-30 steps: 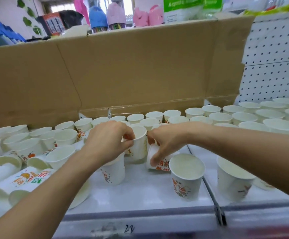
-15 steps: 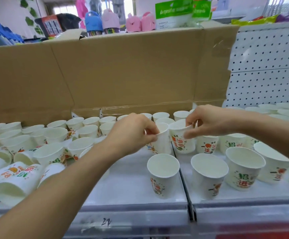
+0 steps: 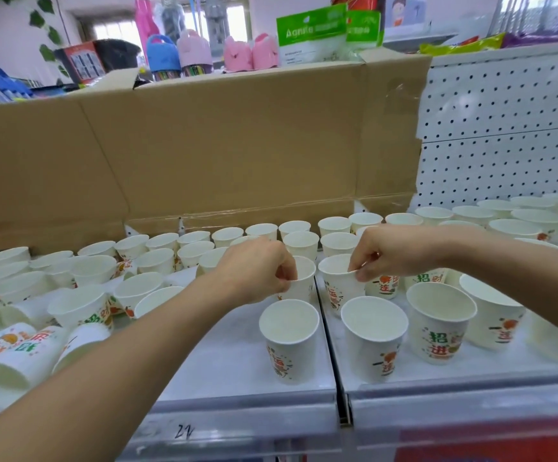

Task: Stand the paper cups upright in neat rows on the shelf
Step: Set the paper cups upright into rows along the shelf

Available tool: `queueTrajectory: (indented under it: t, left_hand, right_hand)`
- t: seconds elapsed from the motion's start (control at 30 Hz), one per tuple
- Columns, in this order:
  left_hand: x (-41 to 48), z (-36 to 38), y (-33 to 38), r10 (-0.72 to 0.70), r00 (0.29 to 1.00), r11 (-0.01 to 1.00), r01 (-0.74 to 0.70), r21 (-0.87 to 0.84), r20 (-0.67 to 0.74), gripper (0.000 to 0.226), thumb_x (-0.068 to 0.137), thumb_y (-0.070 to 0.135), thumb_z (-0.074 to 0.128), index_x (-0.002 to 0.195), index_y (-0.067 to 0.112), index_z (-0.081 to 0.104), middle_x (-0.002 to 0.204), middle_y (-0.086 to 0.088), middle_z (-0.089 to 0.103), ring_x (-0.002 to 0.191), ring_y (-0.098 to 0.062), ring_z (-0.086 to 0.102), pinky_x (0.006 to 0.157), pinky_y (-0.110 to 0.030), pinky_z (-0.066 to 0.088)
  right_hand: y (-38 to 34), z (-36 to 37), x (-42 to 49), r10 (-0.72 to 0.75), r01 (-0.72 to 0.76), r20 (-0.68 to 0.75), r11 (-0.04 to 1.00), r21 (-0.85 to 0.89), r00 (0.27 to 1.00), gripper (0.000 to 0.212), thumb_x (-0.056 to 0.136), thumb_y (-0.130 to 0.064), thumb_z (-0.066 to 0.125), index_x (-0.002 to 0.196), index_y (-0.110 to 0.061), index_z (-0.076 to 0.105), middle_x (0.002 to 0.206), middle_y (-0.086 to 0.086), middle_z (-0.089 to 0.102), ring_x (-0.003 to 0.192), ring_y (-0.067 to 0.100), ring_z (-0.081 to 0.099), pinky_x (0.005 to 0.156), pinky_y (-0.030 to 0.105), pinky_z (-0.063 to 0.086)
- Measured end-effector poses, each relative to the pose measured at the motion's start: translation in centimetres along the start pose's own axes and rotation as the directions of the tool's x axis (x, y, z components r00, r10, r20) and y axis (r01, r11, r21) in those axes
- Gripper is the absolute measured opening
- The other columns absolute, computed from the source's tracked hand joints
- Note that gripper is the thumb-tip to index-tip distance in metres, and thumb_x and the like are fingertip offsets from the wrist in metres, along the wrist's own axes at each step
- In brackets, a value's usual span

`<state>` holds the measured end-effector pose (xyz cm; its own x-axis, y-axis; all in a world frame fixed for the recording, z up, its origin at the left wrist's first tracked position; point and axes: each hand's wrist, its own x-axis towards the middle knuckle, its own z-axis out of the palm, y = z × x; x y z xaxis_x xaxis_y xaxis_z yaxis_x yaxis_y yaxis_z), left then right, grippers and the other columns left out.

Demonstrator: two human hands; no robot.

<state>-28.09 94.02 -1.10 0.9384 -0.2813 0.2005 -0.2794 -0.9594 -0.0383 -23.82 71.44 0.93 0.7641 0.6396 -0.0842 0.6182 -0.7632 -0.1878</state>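
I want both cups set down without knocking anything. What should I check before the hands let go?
1. Left hand pinches its cup by the rim: ok.
2. Right hand pinches its cup by the rim: ok.
3. Both cups upright: ok.
4. Both bases resting on the shelf: cannot tell.
5. Front cups upright: ok.
6. Cups at the far left upright: not ok, several lie on their sides.

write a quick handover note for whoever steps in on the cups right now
Left hand: pinching the rim of an upright cup just left of the shelf seam.
Right hand: pinching the rim of an upright cup just right of the seam.
Done: back rows stand upright; three front cups stand near the shelf edge.
Left: toppled cups lie on their sides at far left and need standing; the loose cluster there needs straightening into rows.
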Motion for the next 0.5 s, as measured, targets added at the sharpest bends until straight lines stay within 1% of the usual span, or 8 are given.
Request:
queueTrajectory:
  t: [0.07, 0.1, 0.17, 0.27, 0.33, 0.4, 0.5]
  left_hand:
    - [-0.2, -0.1, 0.0, -0.001, 1.000, 1.000, 0.001, -0.004, 0.013, 0.013, 0.083, 0.028, 0.069, 0.095, 0.031, 0.072, 0.090, 0.014, 0.069, 0.081, -0.007, 0.058, 0.053, -0.020, 0.039]
    - [-0.4, -0.2, 0.0, -0.004, 1.000, 1.000, 0.004, -0.010, 0.010, 0.015, 0.082, 0.031, 0.070, 0.097, 0.031, 0.072, 0.092, 0.015, 0.069, 0.081, -0.006, 0.057, 0.052, -0.020, 0.037]
    - [-0.6, -0.4, 0.1, -0.015, 1.000, 1.000, 0.015, -0.024, 0.005, 0.017, 0.081, 0.037, 0.072, 0.098, 0.032, 0.071, 0.092, 0.016, 0.068, 0.079, -0.005, 0.055, 0.052, -0.020, 0.034]
    - [-0.8, -0.7, 0.4, -0.030, 1.000, 0.999, 0.030, -0.020, 0.002, 0.011, 0.083, 0.035, 0.070, 0.094, 0.034, 0.072, 0.089, 0.017, 0.066, 0.075, -0.004, 0.053, 0.050, -0.020, 0.032]
    - [-0.8, -0.7, 0.5, -0.038, 0.999, 0.999, 0.038, -0.009, -0.003, 0.008, 0.085, 0.031, 0.068, 0.092, 0.034, 0.072, 0.087, 0.017, 0.065, 0.075, -0.005, 0.053, 0.049, -0.020, 0.031]
    - [-0.8, -0.8, 0.5, -0.045, 0.999, 0.999, 0.045, -0.014, -0.003, 0.008, 0.086, 0.029, 0.067, 0.091, 0.034, 0.072, 0.087, 0.016, 0.066, 0.076, -0.005, 0.054, 0.049, -0.020, 0.031]
    - [-0.9, -0.7, 0.6, -0.044, 0.999, 0.999, 0.044, -0.023, -0.009, 0.009, 0.087, 0.027, 0.067, 0.092, 0.032, 0.072, 0.088, 0.016, 0.067, 0.076, -0.005, 0.055, 0.048, -0.018, 0.030]
  right_hand:
    - [-0.1, -0.3, -0.3, 0.004, -0.004, 0.003, 0.998, -0.056, 1.000, 0.018, 0.090, -0.027, 0.064, 0.103, -0.037, 0.072, 0.073, -0.014, 0.058, 0.067, 0.005, 0.053, 0.059, 0.022, 0.042]
    - [-0.3, -0.4, -0.4, 0.011, -0.011, 0.002, 0.997, -0.082, 1.000, 0.022, 0.089, -0.029, 0.065, 0.109, -0.038, 0.070, 0.073, -0.013, 0.055, 0.065, 0.005, 0.051, 0.057, 0.020, 0.038]
    - [-0.8, -0.8, -0.7, 0.017, -0.017, 0.000, 0.996, -0.093, 1.000, 0.027, 0.086, -0.033, 0.069, 0.112, -0.037, 0.067, 0.073, -0.014, 0.049, 0.062, 0.002, 0.048, 0.054, 0.017, 0.032]
    - [-1.6, -0.8, -0.8, 0.014, -0.016, -0.039, 0.998, -0.068, 0.999, 0.026, 0.080, -0.045, 0.072, 0.103, -0.034, 0.070, 0.070, -0.014, 0.046, 0.060, 0.001, 0.045, 0.052, 0.018, 0.031]
    - [-1.8, -0.4, -0.4, 0.003, -0.010, -0.077, 0.995, -0.096, 0.997, 0.023, 0.077, -0.049, 0.073, 0.094, -0.033, 0.072, 0.068, -0.014, 0.047, 0.059, 0.002, 0.046, 0.053, 0.021, 0.033]
    - [-1.8, 0.1, 0.0, -0.006, -0.009, -0.093, 0.988, -0.157, 0.996, 0.015, 0.078, -0.045, 0.073, 0.087, -0.033, 0.073, 0.066, -0.014, 0.051, 0.059, 0.003, 0.048, 0.053, 0.024, 0.037]
    - [-1.7, 0.3, -0.1, 0.007, -0.024, -0.092, 0.982, -0.186, 0.996, 0.006, 0.082, -0.038, 0.070, 0.086, -0.033, 0.072, 0.067, -0.013, 0.054, 0.061, 0.004, 0.051, 0.056, 0.027, 0.041]
